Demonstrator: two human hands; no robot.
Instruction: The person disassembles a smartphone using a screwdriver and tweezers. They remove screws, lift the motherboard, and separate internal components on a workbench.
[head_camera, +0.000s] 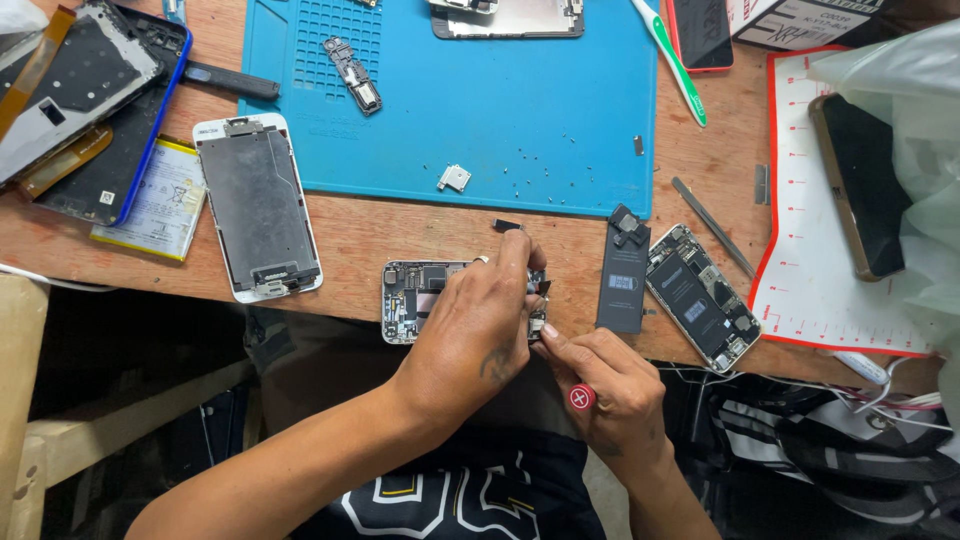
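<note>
L hand (478, 325) is lying over an opened phone (412, 298) at the near edge of the wooden worktop (400, 235), fingers curled narrow & pressing down on the phone's right end, pinning it. Phone is lying flat, insides up, its right part hidden under the hand. R hand (610, 385) is closed around a small screwdriver (581, 398) w/ a red cap; the cap is showing by the thumb side, the tip is pointing up-left into the phone's right end, just under the L fingers. Can't tell if the tip is sitting on a screw.

Just right of the hands, a black battery (622, 272) is lying near the worktop's near edge, & touching or almost touching it, a second opened phone (702, 298), tilted. Metal tweezers (712, 227) are lying further back from that, near a red-edged white mat (835, 270) at the right side, w/ a dark phone (858, 185) on it.

A blue work mat (500, 100) is covering the far middle of the worktop, carrying tiny screws (540, 175) & a small metal bracket (454, 178). Left of it a white-framed screen assembly (257, 205) is lying face down, beside a yellow-edged battery (165, 200) toward the left edge.
</note>
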